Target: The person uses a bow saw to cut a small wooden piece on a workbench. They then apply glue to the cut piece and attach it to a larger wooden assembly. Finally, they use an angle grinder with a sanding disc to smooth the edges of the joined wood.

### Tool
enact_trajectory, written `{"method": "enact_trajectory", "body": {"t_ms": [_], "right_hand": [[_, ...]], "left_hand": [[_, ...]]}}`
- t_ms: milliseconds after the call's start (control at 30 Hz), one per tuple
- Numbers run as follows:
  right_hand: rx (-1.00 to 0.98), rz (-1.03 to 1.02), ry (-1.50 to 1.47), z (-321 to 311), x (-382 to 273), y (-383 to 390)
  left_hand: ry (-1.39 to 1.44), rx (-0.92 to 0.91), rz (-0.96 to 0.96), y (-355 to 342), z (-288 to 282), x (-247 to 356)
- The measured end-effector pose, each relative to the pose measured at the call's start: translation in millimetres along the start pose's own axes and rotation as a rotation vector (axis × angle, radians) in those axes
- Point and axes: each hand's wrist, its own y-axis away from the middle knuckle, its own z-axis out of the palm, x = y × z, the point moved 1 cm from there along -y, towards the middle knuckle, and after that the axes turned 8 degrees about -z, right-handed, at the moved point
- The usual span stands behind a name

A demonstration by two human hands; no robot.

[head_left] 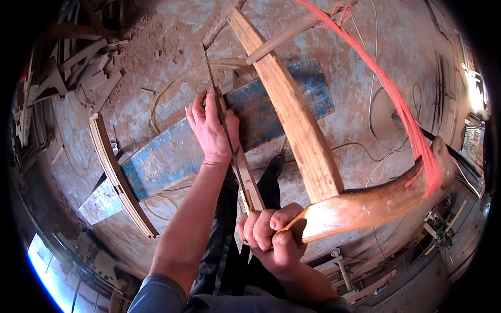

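Observation:
My left hand [213, 125] grips a narrow wooden strip [249, 188] lying across a worn blue plank bench [292, 94], its fingers curled beside the thin saw blade [209, 65]. At the lower middle, my right hand [271, 240] is closed round the handle end of a wooden bow saw [355, 214]. The saw's pale middle bar [287, 115] runs up and away to the right of the blade, and a twisted red cord [378, 68] forms its far side. Part of the strip is hidden by my hands.
Curved wooden pieces [115, 161] rest across the bench's left end. Scrap timber [68, 57] is piled at upper left, with sawdust beside it. Cables and a hose [159, 96] snake over the floor [146, 68]. More tools and wood [344, 271] lie at lower right.

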Motion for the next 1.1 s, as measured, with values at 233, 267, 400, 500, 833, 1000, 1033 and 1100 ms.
{"method": "enact_trajectory", "body": {"t_ms": [233,267,400,500,833,1000,1033,1100], "right_hand": [[-0.033,-0.030,-0.015,1.6,6.6,1.0],[-0.024,-0.028,0.000,-0.5,11.0,-1.4],[-0.045,-0.015,0.028,-2.4,9.6,2.6],[-0.067,-0.063,0.033,1.8,5.3,13.9],[-0.039,-0.088,0.067,-11.2,26.1,-1.7],[-0.093,-0.079,0.107,-7.5,10.2,18.8],[-0.098,-0.085,0.111,-6.2,7.5,23.4],[-0.090,-0.067,0.089,-7.3,6.1,23.1]], "left_hand": [[-0.011,-0.009,-0.015,3.5,-0.5,2.4],[-0.010,-0.012,-0.016,2.2,-0.4,1.8],[-0.028,-0.019,-0.023,0.1,0.2,1.5],[-0.019,-0.014,-0.026,0.1,0.2,3.3],[-0.144,-0.068,-0.180,4.1,-1.1,4.9],[-0.249,-0.084,-0.211,5.4,0.6,3.0],[-0.256,-0.075,-0.194,6.2,0.8,1.9],[-0.241,-0.083,-0.194,3.8,0.1,3.1]]}}
